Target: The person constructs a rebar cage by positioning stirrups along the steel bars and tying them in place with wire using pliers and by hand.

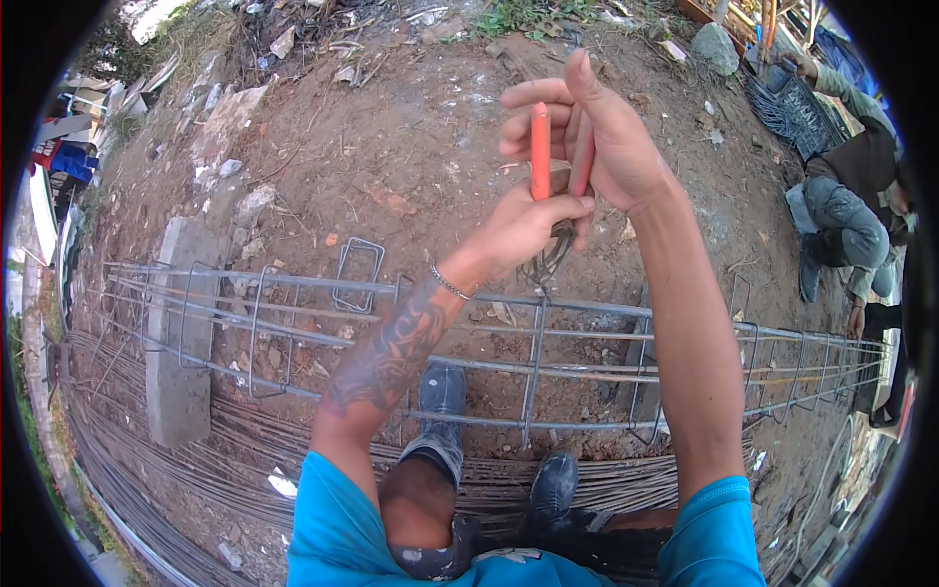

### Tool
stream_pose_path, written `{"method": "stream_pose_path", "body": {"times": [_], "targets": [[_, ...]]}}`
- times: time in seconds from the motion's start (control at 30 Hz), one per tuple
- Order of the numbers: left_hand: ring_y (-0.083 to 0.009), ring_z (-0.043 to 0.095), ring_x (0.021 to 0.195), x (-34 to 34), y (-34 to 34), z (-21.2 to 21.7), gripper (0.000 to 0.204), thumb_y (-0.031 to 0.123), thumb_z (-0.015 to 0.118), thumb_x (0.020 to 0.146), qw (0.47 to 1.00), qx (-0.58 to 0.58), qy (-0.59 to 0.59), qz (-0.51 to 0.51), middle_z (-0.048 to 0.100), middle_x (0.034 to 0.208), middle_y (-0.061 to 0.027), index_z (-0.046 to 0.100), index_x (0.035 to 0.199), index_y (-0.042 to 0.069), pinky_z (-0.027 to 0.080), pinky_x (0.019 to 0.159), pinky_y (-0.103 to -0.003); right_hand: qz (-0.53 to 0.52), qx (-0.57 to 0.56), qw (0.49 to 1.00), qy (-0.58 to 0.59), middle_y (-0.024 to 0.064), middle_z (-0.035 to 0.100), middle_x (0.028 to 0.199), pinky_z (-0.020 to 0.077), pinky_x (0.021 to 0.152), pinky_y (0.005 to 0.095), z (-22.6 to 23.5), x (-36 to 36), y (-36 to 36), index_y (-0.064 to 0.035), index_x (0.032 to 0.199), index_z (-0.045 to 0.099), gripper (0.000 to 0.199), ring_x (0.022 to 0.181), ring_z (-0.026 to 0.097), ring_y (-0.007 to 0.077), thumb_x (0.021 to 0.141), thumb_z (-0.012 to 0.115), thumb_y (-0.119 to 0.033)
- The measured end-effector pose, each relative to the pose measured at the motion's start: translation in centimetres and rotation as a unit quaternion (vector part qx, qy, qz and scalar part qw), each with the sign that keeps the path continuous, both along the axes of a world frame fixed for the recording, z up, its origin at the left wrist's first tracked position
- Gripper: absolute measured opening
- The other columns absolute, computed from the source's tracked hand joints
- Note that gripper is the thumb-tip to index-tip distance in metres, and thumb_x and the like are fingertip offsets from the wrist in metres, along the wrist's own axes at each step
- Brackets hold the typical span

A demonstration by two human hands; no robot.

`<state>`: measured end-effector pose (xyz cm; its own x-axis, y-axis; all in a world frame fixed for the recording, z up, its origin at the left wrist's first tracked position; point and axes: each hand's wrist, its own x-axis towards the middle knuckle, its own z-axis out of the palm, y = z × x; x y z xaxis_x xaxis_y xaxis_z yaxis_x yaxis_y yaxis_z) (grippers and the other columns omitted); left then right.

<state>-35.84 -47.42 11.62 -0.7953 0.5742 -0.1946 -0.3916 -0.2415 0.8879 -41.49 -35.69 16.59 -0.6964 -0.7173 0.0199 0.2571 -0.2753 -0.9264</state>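
Red-handled pincers (pixel 541 155) stand upright in front of me, handles up and slightly apart. My left hand (pixel 518 227) is closed around their lower part, thumb across the front. Dark thin wire loops (pixel 550 262) hang below that hand; where they are held is partly hidden. My right hand (pixel 616 137) is beside the right handle with fingers stretched and thumb raised; whether its palm touches the handle I cannot tell. Below both hands runs a long rebar cage (pixel 538 368) with square stirrups. A loose rectangular stirrup (pixel 358 274) lies by its far side.
A concrete block (pixel 182 338) supports the cage at left. Many thin steel bars (pixel 293 445) lie on the ground around my boots (pixel 555 484). At right, a crouching person (pixel 846 220) is near a blue-grey crate (pixel 800 112). A rock (pixel 715 49) lies farther back.
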Motion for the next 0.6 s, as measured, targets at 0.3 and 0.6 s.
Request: {"method": "stream_pose_path", "body": {"times": [0.3, 0.6], "targets": [[-0.0187, 0.056, 0.098, 1.0, 0.2, 1.0, 0.045, 0.014, 0.063, 0.082, 0.938, -0.266, 0.189, 0.121, 0.057, 0.106, -0.0124, 0.045, 0.118, -0.005, 0.045, 0.084, -0.034, -0.088, 0.103, 0.99, 0.04, 0.0086, 0.062, 0.076, 0.0505, 0.06, 0.0299, -0.7, -0.5, 0.2, -0.0002, 0.092, 0.06, 0.06, 0.064, 0.06, 0.0169, 0.079, 0.059, -0.059], [-0.0247, 0.05, 0.095, 1.1, 1.3, -0.3, 0.038, 0.017, 0.059, 0.081, 0.921, -0.197, 0.251, 0.223, 0.051, 0.101, -0.0145, 0.045, 0.111, -0.002, 0.041, 0.077, -0.037, -0.433, 0.321, 0.775, 0.33, 0.0092, 0.062, 0.085, 0.0516, 0.071, 0.0304, -0.1, 3.6, -3.3, 0.0042, 0.102, 0.057, 0.055, 0.081, 0.062, 0.0169, 0.082, 0.063, -0.047]]}}
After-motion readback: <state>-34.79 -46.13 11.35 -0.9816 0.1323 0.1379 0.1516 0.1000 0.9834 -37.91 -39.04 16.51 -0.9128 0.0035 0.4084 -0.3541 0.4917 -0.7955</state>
